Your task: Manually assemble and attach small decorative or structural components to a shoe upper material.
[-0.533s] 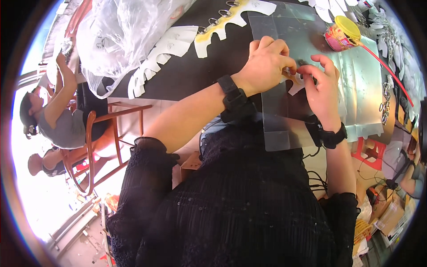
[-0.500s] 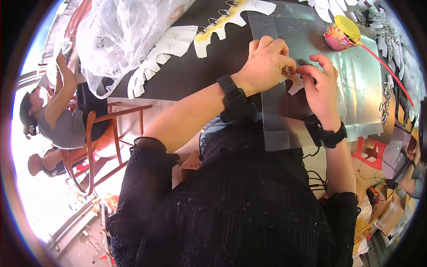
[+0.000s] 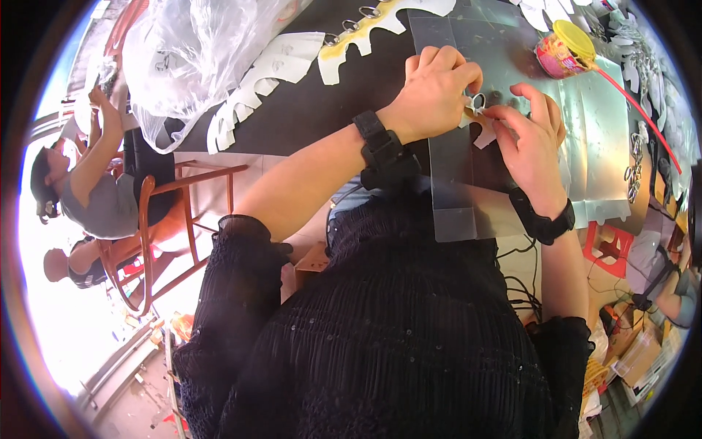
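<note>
Between my two hands, over a clear plastic sheet [image 3: 453,212], is a small white tabbed piece [image 3: 484,136] with a yellow-brown glue-like coating. A metal ring [image 3: 479,102] stands upright at its upper edge. My left hand [image 3: 436,91] has its fingers curled in, the tips closed at the piece's left end beside the ring. From the right, thumb and index finger of my right hand [image 3: 532,139] come together on the piece just below the ring, while the other fingers stay raised. The fingertips partly hide the contact.
White tabbed strips [image 3: 281,62] lie on the dark table, one with rings along yellow glue [image 3: 351,40]. A plastic bag [image 3: 183,66] is at left, a yellow-lidded tub [image 3: 567,51] with a red stick at right. Chains [image 3: 634,168] lie nearby. People sit beyond a wooden chair [image 3: 150,219].
The ring shows upright between my fingertips, where it was mostly hidden before. My left hand has moved slightly up, and my right hand has turned a little around the piece.
</note>
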`<action>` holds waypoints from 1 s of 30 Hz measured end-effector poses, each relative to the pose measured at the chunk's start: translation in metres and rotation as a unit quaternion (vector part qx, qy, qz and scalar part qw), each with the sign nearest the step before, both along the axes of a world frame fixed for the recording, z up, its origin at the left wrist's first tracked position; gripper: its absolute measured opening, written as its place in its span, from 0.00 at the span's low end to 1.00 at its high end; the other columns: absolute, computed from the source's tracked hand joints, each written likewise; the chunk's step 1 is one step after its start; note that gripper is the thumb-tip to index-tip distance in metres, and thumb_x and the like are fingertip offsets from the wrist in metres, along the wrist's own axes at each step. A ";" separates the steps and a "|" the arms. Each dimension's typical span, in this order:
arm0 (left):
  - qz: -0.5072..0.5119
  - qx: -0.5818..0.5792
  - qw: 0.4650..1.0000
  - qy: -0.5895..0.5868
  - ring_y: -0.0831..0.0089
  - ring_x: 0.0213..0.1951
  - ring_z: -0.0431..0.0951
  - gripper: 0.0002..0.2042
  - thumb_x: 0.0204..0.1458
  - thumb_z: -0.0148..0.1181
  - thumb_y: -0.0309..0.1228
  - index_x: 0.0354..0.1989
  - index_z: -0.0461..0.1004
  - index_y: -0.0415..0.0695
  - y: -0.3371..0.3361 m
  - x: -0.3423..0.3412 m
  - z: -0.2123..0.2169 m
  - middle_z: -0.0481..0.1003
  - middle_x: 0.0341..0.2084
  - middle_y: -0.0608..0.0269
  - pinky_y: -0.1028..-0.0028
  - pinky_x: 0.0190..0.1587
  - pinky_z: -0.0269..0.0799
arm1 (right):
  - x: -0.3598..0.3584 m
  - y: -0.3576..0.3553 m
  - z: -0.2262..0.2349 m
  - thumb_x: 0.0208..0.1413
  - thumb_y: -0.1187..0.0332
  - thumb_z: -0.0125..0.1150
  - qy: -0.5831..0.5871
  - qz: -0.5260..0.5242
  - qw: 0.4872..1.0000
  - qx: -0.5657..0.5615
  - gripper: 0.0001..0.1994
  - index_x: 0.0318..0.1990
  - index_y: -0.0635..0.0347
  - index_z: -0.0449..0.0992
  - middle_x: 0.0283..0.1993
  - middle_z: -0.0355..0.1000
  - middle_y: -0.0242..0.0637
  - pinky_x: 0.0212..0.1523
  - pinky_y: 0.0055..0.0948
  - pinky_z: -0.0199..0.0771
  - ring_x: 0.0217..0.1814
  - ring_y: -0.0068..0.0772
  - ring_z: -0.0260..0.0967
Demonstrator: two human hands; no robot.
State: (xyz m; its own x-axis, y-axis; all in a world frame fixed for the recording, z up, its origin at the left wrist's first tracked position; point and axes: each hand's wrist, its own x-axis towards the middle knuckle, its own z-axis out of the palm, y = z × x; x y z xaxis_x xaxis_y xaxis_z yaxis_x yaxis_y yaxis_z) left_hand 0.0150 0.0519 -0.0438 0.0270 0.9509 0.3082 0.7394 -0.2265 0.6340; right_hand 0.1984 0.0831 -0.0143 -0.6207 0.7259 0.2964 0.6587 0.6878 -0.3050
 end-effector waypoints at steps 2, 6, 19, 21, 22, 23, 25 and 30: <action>0.016 -0.016 1.000 0.014 0.62 0.44 0.64 0.08 0.40 0.57 0.24 0.28 0.76 0.53 -0.001 -0.001 0.002 0.65 0.36 0.65 0.62 0.49 0.56 | -0.001 0.000 0.002 0.42 0.70 0.64 -0.009 0.000 1.000 0.000 0.07 0.31 0.44 0.79 0.50 0.63 0.27 0.53 0.40 0.52 0.56 0.37 0.57; 0.020 -0.045 0.999 0.023 0.64 0.43 0.63 0.06 0.39 0.59 0.27 0.26 0.78 0.55 -0.001 -0.003 0.003 0.64 0.33 0.66 0.64 0.49 0.55 | 0.000 0.001 0.001 0.43 0.69 0.64 -0.014 0.004 1.000 -0.001 0.07 0.31 0.44 0.79 0.50 0.63 0.27 0.53 0.41 0.52 0.56 0.37 0.57; -0.021 0.071 0.991 0.111 0.69 0.44 0.64 0.02 0.42 0.61 0.31 0.24 0.79 0.54 -0.003 -0.008 0.002 0.66 0.32 0.71 0.65 0.49 0.55 | 0.003 0.004 0.000 0.46 0.65 0.64 -0.012 0.008 0.999 -0.030 0.05 0.32 0.43 0.79 0.50 0.64 0.28 0.54 0.43 0.51 0.56 0.37 0.57; -0.039 0.095 0.985 0.139 0.69 0.43 0.64 0.02 0.42 0.60 0.31 0.24 0.78 0.53 -0.004 -0.009 0.003 0.66 0.32 0.71 0.65 0.48 0.56 | 0.004 0.004 0.001 0.46 0.65 0.64 -0.016 0.010 0.999 -0.032 0.05 0.32 0.43 0.79 0.50 0.64 0.28 0.54 0.43 0.51 0.56 0.37 0.57; -0.038 0.094 0.985 0.139 0.69 0.43 0.64 0.02 0.42 0.60 0.31 0.24 0.78 0.53 -0.004 -0.010 0.004 0.66 0.32 0.71 0.65 0.48 0.56 | 0.004 0.004 0.002 0.46 0.65 0.63 -0.022 0.011 0.999 -0.031 0.05 0.33 0.42 0.79 0.50 0.64 0.28 0.54 0.42 0.51 0.56 0.37 0.57; -0.048 0.103 0.981 0.160 0.69 0.43 0.64 0.01 0.41 0.60 0.31 0.23 0.78 0.53 -0.004 -0.011 0.005 0.67 0.32 0.71 0.65 0.48 0.57 | 0.003 0.004 0.002 0.46 0.65 0.63 -0.028 0.013 0.999 -0.030 0.05 0.33 0.42 0.79 0.50 0.64 0.28 0.54 0.42 0.51 0.56 0.37 0.57; -0.058 0.113 0.975 0.180 0.70 0.43 0.65 0.01 0.41 0.61 0.31 0.23 0.77 0.52 -0.004 -0.013 0.009 0.67 0.32 0.71 0.65 0.47 0.58 | 0.003 0.004 0.004 0.47 0.65 0.63 -0.033 0.016 0.999 -0.033 0.06 0.34 0.42 0.79 0.50 0.64 0.28 0.54 0.41 0.51 0.56 0.37 0.57; -0.105 0.126 0.961 0.224 0.70 0.45 0.65 0.03 0.41 0.61 0.33 0.24 0.77 0.50 -0.001 -0.018 0.014 0.68 0.35 0.71 0.64 0.48 0.58 | 0.002 0.004 0.007 0.47 0.66 0.62 -0.041 0.024 0.998 -0.037 0.06 0.34 0.43 0.79 0.50 0.65 0.28 0.53 0.41 0.52 0.55 0.36 0.58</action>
